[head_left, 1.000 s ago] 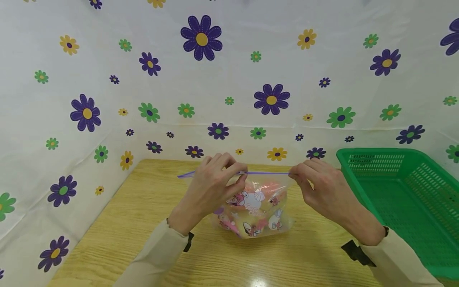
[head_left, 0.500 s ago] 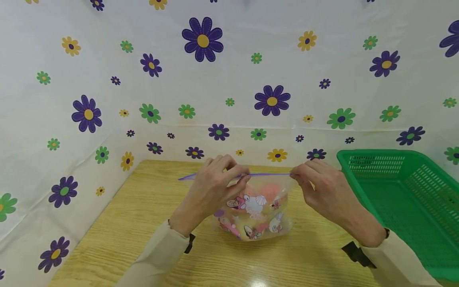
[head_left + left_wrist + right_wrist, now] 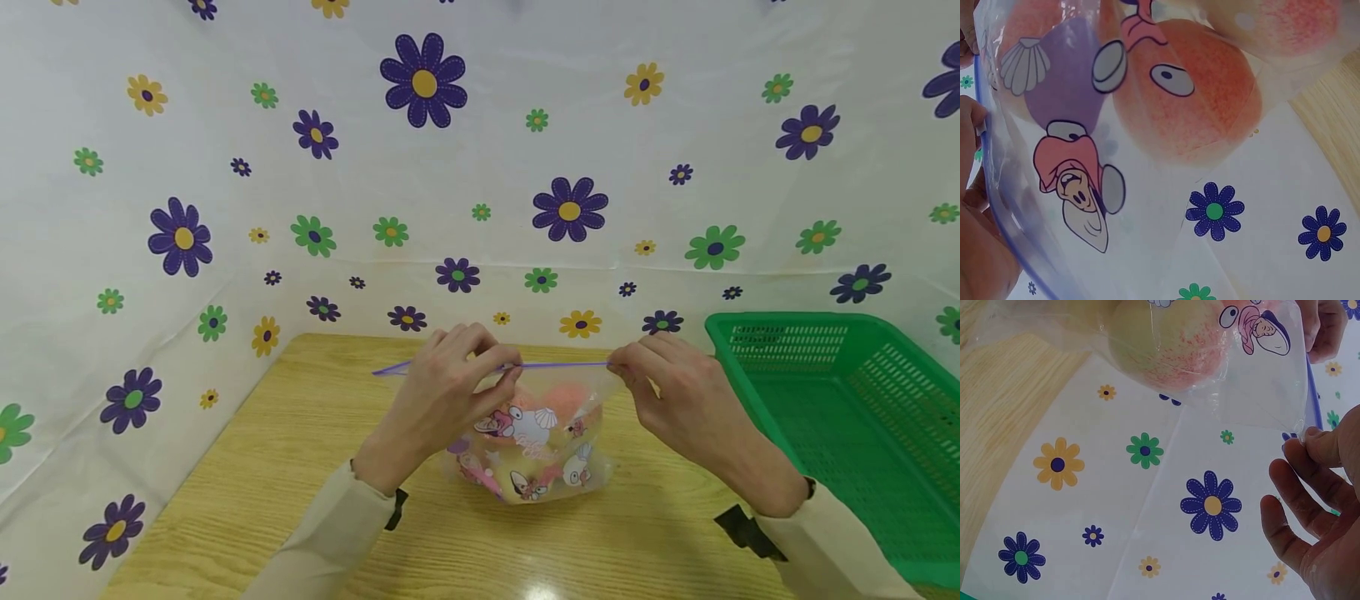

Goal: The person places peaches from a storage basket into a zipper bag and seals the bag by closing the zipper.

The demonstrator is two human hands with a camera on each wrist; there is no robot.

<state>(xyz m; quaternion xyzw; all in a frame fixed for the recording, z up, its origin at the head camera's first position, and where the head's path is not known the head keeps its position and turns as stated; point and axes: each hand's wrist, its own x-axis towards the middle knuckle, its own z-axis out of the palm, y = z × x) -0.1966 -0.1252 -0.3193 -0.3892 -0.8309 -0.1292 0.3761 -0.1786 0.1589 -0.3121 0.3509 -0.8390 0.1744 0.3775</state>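
A clear zip bag (image 3: pixel 532 429) printed with cartoon figures stands on the wooden table in the head view. Peaches (image 3: pixel 1222 119) show through its plastic, red-blushed and yellowish, and the right wrist view has a yellow-green peach (image 3: pixel 1154 347) too. Along the top runs a purple zip strip (image 3: pixel 562 364), drawn straight between both hands. My left hand (image 3: pixel 446 387) pinches the strip near its middle, with the strip's left end sticking out beyond it. At the right end, my right hand (image 3: pixel 678 396) pinches the bag's corner between thumb and forefinger, its other fingers loosely bent.
A green plastic basket (image 3: pixel 772 408) with slotted sides stands to the right, beside my right forearm. Behind the wooden table (image 3: pixel 262 467) and along its left side hangs a white flower-printed cloth (image 3: pixel 480 158).
Over the first half second my left hand slides slightly rightward along the strip and the bag's plastic shifts a little. Since then almost nothing moves; both hands keep their hold.
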